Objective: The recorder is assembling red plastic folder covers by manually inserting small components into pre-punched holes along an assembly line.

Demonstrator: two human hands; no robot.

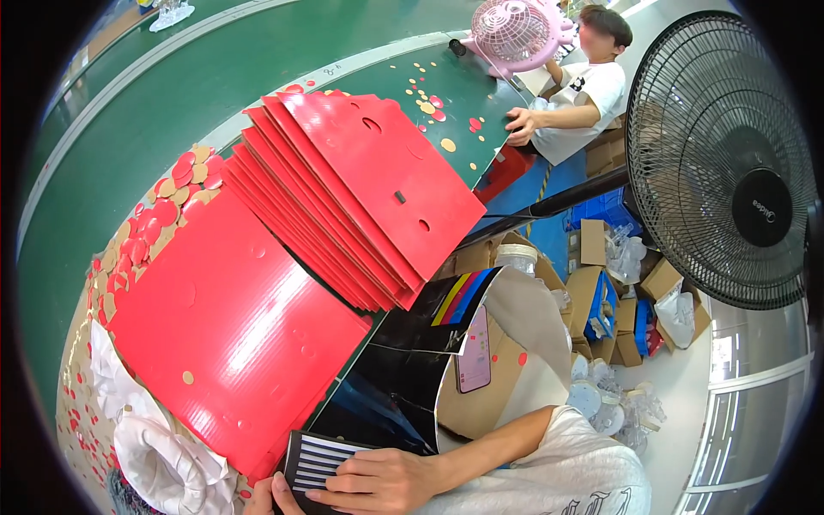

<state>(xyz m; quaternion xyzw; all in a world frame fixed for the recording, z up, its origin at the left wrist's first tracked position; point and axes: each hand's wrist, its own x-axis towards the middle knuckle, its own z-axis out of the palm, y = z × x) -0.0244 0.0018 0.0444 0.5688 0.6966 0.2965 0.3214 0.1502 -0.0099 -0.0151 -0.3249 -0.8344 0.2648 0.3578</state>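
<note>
Presently the right hand point(382, 481) lies flat, fingers extended and open, pressing on a black printed card with white stripes point(319, 462) at 6 o'clock in the head view; nothing is gripped. The left hand point(273, 496) shows only as a thumb and fingertip at the card's lower edge, at 7 o'clock from the right hand; whether it pinches the card cannot be told. The card touches the lower corner of a large red corrugated sheet point(236, 335), which lies on the surface beside a fanned stack of red die-cut sheets point(360, 189) at 12 o'clock. Red and tan punched discs point(163, 206) litter the surface at 10 o'clock; white cloth point(163, 463) lies at 8 o'clock. To handle the card well, keep the palm flat so that it does not buckle, and hold its edge square to the red sheet. A co-worker's hand point(519, 126) rests on the green surface point(257, 60) at 1 o'clock.
</note>
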